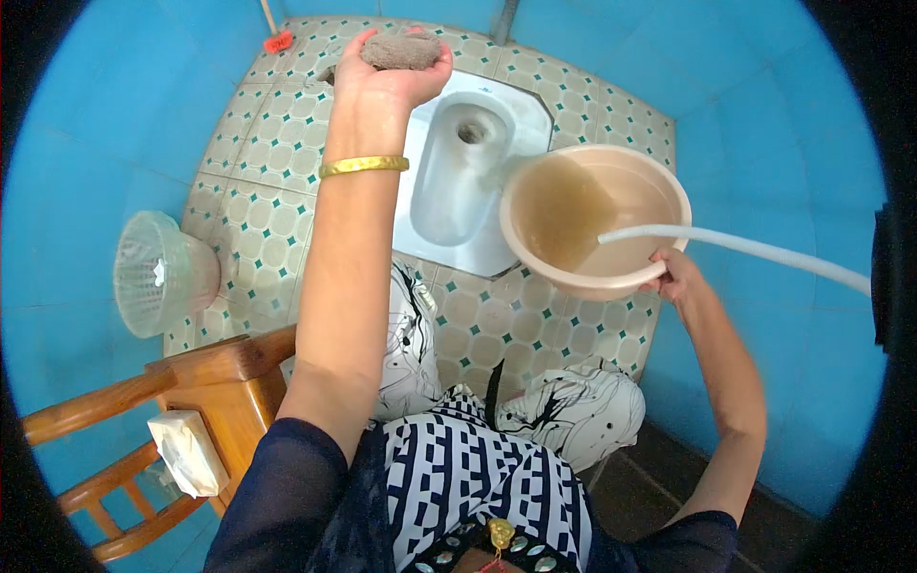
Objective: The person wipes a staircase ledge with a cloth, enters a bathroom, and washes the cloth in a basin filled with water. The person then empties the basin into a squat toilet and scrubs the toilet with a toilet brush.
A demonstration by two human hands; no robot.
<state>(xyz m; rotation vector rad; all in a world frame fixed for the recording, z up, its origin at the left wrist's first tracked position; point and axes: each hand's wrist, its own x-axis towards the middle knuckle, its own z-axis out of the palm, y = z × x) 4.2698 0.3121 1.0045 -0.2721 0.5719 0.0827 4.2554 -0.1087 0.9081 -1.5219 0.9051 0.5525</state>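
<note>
A wadded grey-brown cloth (pixel 401 53) lies in my left hand (pixel 394 84), which is stretched forward above the far edge of the squat toilet (pixel 446 224). My right hand (pixel 672 274) grips the near right rim of a beige plastic basin (pixel 650 196). The basin is tilted toward the toilet, and murky brown water (pixel 564 215) stands in its left part. Some water runs over its left rim into the toilet bowl. A white hose (pixel 755 246) reaches in from the right, its end over the basin.
At the left is a translucent waste basket (pixel 143 277). A wooden chair (pixel 224 377) with a tissue pack (pixel 187 454) stands at lower left. A red brush (pixel 278 42) is at the far left corner. Blue walls enclose the tiled floor (pixel 272 205).
</note>
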